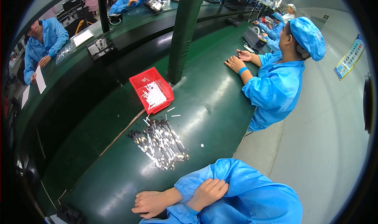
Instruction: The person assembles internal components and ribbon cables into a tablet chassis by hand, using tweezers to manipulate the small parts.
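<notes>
My left hand (208, 192) is closed on the blue sleeve (193, 183) of my right arm, gathering its cloth at the forearm. Out of that sleeve reaches my right hand (151, 203), palm down by the near part of the green workbench (118, 184). Its fingers are loosely bent with the thumb apart, and I see nothing in it. Beyond both hands lies a pile of thin black-and-white cable-like pieces (161, 143), their dark ends toward the far side. Behind the pile, a red bin (169, 96) holds many small white strips (154, 95).
Loose white strips (176, 115) lie beside the bin, and a small white piece (202, 145) sits nearer. A green post (185, 31) rises behind the bin. At right, a co-worker (275, 82) works at the bench edge. Another person (43, 47) handles white sheets across the recessed dark line.
</notes>
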### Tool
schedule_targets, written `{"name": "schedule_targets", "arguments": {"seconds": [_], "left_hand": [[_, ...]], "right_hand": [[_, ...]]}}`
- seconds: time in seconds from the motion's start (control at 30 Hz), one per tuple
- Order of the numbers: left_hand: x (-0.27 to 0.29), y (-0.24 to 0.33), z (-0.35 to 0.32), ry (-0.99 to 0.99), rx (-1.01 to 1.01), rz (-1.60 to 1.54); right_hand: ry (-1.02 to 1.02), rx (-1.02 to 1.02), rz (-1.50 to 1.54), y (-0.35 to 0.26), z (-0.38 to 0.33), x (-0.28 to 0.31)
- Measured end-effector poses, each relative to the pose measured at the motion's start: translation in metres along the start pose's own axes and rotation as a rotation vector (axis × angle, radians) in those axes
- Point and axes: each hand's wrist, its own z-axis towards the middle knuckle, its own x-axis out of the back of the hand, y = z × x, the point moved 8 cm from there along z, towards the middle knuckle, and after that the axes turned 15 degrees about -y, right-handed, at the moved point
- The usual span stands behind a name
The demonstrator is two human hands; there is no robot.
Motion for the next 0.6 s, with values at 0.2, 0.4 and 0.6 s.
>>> {"name": "schedule_targets", "arguments": {"seconds": [0.2,0.4,0.6], "left_hand": [[0.0007,-0.0011,-0.0006,0.006,0.006,0.0],[0.0014,-0.002,0.0,0.031,0.001,-0.036],[0.0005,-0.0016,-0.0001,0.042,-0.006,-0.045]], "right_hand": [[0.006,-0.003,0.027,-0.0002,0.0009,0.0021],[0.007,-0.033,0.071,-0.0017,0.0015,0.0075],[0.03,-0.003,0.085,-0.0012,0.0003,0.0067]]}}
